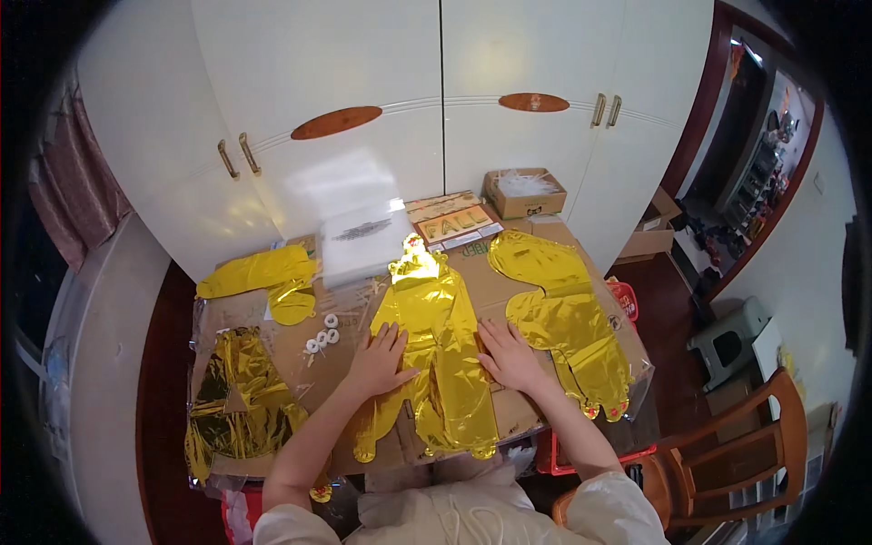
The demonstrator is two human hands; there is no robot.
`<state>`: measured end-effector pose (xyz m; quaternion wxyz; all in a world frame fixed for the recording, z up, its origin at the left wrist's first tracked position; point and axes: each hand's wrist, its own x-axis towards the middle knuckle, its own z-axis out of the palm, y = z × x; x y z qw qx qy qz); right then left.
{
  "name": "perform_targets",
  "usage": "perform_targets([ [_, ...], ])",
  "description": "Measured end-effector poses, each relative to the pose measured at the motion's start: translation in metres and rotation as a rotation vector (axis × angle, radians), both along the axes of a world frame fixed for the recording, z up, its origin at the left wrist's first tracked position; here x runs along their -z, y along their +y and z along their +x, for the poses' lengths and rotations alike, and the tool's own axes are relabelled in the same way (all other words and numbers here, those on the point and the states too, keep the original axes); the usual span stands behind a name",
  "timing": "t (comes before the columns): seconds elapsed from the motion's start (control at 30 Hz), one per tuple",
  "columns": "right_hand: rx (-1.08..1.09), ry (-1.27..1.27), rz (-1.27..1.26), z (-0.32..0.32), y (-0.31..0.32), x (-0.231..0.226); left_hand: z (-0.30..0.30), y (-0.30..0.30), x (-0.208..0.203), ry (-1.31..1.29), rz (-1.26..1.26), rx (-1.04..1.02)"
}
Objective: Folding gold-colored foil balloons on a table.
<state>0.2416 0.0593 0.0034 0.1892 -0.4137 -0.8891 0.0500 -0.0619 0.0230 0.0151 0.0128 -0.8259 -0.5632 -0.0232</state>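
While both our hands lie flat on the work, palms down, nothing is pinched between the fingers. The left hand (380, 361) has its fingers a little spread and rests on the left side of the middle gold foil balloon (434, 331), with the thumb pointing inward over the film. The right hand (510, 357) is also opened, and its fingertips and thumb seem to touch the right edge; how hard we press, we cannot tell.

This balloon lies flat, without air, in the middle of the cardboard-covered table (486, 286), its long lower parts reaching toward our body. At its far end there is a crumpled, shiny tip, just beside the white stack of plastic bags (359, 241). To the right lies a second gold foil balloon (581, 341), and to the left are a folded gold foil piece (259, 274) and some white ribbon rolls (331, 321).

We judge the film to be very light, soft and rather slippery, so it may slide or crease easily under a quick palm. A sharp nail could perhaps harm it. For lifting, we would take it gently by the two outer edges, near where our hands rest, and for smoothing, we would use flat fingers.
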Motion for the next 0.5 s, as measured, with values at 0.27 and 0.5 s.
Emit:
perform_targets([
  [0.27, -0.021, -0.13, 0.011, -0.001, 0.005, 0.006, 0.012, 0.016, -0.011, 0.019, 0.0, -0.038],
  [0.5, -0.048, -0.089, 0.014, -0.001, 0.009, 0.007, 0.015, 0.025, -0.009, 0.005, 0.026, -0.054],
])
